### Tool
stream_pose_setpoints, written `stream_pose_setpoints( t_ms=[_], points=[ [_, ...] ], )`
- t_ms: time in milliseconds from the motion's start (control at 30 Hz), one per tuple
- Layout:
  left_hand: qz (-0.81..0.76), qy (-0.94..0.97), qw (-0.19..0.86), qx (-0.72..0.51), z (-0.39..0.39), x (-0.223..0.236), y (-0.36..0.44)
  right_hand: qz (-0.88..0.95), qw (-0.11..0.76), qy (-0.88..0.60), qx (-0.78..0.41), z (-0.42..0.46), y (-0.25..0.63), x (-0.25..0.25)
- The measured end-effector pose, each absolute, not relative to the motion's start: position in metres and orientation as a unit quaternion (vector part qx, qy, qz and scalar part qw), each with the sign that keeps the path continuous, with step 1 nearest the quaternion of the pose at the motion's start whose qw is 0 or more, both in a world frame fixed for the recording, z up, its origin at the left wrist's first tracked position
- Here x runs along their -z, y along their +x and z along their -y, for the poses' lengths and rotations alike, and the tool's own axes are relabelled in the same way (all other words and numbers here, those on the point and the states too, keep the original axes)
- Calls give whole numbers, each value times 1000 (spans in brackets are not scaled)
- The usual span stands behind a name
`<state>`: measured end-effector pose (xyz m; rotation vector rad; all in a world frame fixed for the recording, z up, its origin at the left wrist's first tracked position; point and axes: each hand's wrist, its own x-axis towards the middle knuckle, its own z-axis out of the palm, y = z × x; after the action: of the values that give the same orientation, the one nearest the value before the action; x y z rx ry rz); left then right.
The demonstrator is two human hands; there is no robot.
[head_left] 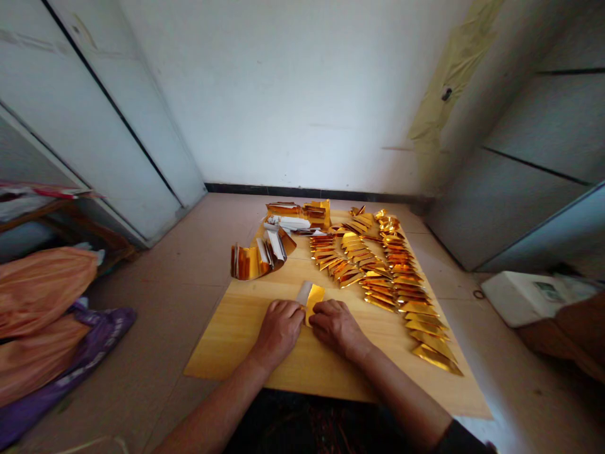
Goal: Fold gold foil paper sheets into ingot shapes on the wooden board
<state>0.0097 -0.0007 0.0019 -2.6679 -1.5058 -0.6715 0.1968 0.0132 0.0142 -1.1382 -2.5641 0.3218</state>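
- Gold foil piece [314,304], small and folded, with a white strip [304,292] showing at its upper left, lies between the hands near the front of the board.
- Left hand [278,333] sits at 9 o'clock from the piece, curled downward, its fingertips [300,310] touching the piece's left edge.
- right hand [337,326] sits at 3 o'clock from the piece, its fingers [316,317] bent over the lower right part.
- Grip: both hands are closed down on the piece, not spread open; whether either one truly pinches it, I cannot tell from this view.
- wooden board [246,334], pale and flat, rests on the tiled floor [179,239].
- gold folded triangles [352,255] lie in overlapping rows at 1 o'clock from the hands; a longer row [418,309] runs down the board at 3 o'clock.
- curled gold foil [248,262] and white paper bundles [283,222] lie at 11 to 12 o'clock.
- orange bags [38,315] and a purple bag [94,340] sit on the floor at 9 o'clock — well apart from the board.
- white box [529,297] sits at 3 o'clock, also off the board.
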Motion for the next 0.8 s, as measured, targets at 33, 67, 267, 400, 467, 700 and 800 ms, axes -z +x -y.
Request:
stream_pose_setpoints(
  t_ms=[33,67,267,400,467,700,800],
  points=[
    [480,-851,2,212,2,-2,9,899,161,-390,-117,-16,200,-13],
    [479,-852,1,211,3,-3,8,900,165,-384,-121,-19,204,-12],
    [475,-853,-16,215,5,-7,4,897,193,-374,-133,-26,208,-4],
    [473,-852,-23,224,5,-7,3,895,194,-381,-126,-29,202,0],
    [475,-850,-25,226,6,-6,2,897,198,-376,-121,-30,201,3],
    [481,-851,-14,210,9,-2,1,903,187,-374,-99,-32,201,2],
    [477,-856,-6,200,9,-1,0,905,166,-381,-87,-31,200,-3]
  ],
)
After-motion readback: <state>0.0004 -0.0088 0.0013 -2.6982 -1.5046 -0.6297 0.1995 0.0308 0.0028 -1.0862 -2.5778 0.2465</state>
